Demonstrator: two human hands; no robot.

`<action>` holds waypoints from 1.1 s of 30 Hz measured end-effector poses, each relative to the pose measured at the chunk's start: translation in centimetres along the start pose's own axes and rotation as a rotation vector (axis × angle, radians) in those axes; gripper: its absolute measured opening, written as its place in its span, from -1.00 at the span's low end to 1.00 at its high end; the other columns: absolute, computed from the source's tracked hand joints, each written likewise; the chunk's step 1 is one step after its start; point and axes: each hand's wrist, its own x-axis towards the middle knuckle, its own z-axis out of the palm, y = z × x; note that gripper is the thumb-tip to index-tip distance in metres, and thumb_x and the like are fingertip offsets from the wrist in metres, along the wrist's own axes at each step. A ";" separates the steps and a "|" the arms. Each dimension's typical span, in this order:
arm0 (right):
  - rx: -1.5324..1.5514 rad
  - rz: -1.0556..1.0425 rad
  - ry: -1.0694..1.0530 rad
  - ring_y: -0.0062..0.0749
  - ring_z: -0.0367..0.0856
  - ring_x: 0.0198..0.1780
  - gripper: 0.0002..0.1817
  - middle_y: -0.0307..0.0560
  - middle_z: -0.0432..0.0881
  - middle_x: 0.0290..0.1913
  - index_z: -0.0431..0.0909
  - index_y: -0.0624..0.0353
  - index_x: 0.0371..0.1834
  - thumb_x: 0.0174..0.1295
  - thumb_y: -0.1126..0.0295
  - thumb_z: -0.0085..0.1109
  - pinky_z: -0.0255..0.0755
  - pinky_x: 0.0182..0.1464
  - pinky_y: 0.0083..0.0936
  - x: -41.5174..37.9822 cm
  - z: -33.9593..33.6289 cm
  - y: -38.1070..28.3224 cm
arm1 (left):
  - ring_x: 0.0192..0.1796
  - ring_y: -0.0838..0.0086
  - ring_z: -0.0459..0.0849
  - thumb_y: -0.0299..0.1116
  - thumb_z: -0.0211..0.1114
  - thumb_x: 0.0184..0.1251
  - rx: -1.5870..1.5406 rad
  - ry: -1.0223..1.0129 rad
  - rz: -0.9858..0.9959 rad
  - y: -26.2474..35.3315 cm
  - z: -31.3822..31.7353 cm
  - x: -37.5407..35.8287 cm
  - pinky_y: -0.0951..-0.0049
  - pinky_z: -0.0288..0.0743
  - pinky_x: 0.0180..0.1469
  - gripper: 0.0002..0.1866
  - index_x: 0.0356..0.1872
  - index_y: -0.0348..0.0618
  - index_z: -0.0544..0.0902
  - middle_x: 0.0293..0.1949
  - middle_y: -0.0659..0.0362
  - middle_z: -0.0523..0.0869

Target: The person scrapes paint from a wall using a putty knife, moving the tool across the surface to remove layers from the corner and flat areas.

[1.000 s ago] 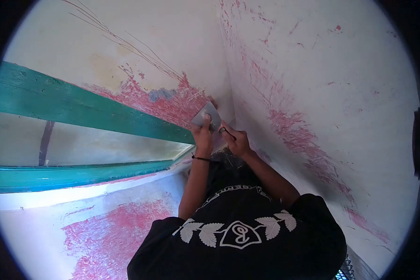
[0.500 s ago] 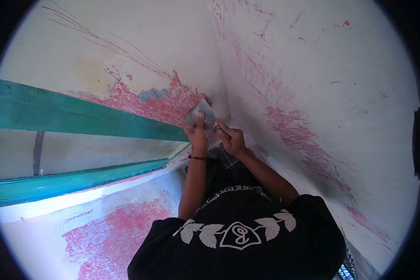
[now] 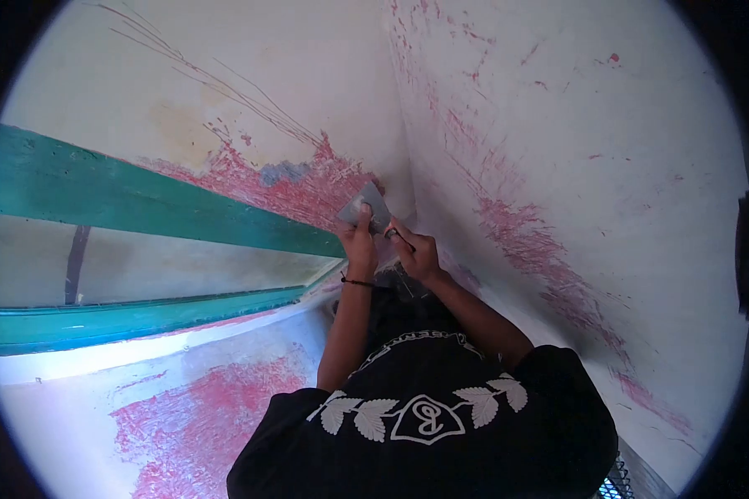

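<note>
My left hand (image 3: pixel 359 242) holds a grey metal plate (image 3: pixel 369 205), its thumb pressed on the flat face and its fingers behind. Just to the right, my right hand (image 3: pixel 420 256) is wrapped round a small tool with a dark handle (image 3: pixel 402 239); the tool's working end is hidden near the plate's lower edge. Both hands are close together in front of the wall corner. Behind the plate lies a red, rough patch (image 3: pixel 283 187) on the left wall, with a grey-blue spot (image 3: pixel 285 172) on it.
A teal beam (image 3: pixel 141 190) runs from the left towards my left hand, with a second teal ledge (image 3: pixel 141 318) below. On the right, the white wall (image 3: pixel 657 166) bears red streaks. More red marks (image 3: pixel 216 416) cover the lower left surface. Metal mesh (image 3: pixel 617 480) shows at the bottom right.
The view has shifted slightly, so the walls and beam appear a little differently placed. Both hands keep their holds, and the plate stays close to the wall corner.
</note>
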 end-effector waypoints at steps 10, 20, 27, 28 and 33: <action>0.023 -0.002 -0.004 -0.57 0.48 -0.56 -0.57 0.01 0.73 -0.38 0.56 0.28 0.32 0.39 0.47 0.18 0.45 -0.38 -0.55 0.3 0.2 0.1 | -0.18 0.54 0.66 -0.28 0.37 0.45 0.093 0.049 0.085 0.8 0.8 0.2 0.45 0.54 -0.11 -0.75 -0.12 -0.32 0.72 -0.19 0.25 0.75; -0.026 0.035 -0.089 -0.55 0.64 -0.42 -0.57 -0.01 0.78 -0.22 0.53 0.33 0.33 0.41 0.50 0.14 0.51 -0.31 -0.51 -1.1 0.7 2.4 | -0.18 0.57 0.63 -0.34 0.38 0.44 0.059 0.037 -0.022 -0.1 -0.7 0.4 0.45 0.49 -0.15 -0.84 -0.12 -0.21 0.67 -0.17 0.28 0.71; 0.080 0.007 0.000 -0.50 0.64 -0.44 -0.57 0.04 0.75 -0.22 0.54 0.31 0.33 0.41 0.47 0.15 0.51 -0.31 -0.50 0.8 1.1 -1.4 | -0.14 0.55 0.65 -0.32 0.40 0.42 0.189 -0.062 -0.017 2.0 -1.3 0.7 0.46 0.53 -0.10 -0.76 -0.05 -0.26 0.68 -0.13 0.24 0.72; 0.043 -0.010 -0.007 -0.50 0.62 -0.46 -0.57 0.03 0.75 -0.24 0.54 0.30 0.33 0.41 0.46 0.15 0.50 -0.32 -0.51 0.1 1.1 0.0 | -0.16 0.57 0.65 -0.31 0.41 0.42 0.198 -0.037 -0.021 1.2 -1.6 0.5 0.49 0.53 -0.11 -0.76 -0.07 -0.28 0.69 -0.16 0.25 0.73; -0.007 0.130 -0.093 -0.50 0.57 -0.51 -0.57 0.07 0.73 -0.32 0.55 0.26 0.34 0.41 0.44 0.16 0.48 -0.34 -0.52 -0.7 0.2 -0.2 | -0.19 0.58 0.65 -0.29 0.40 0.43 0.263 0.006 0.071 0.6 -1.3 0.6 0.50 0.53 -0.12 -0.76 -0.06 -0.25 0.71 -0.18 0.27 0.74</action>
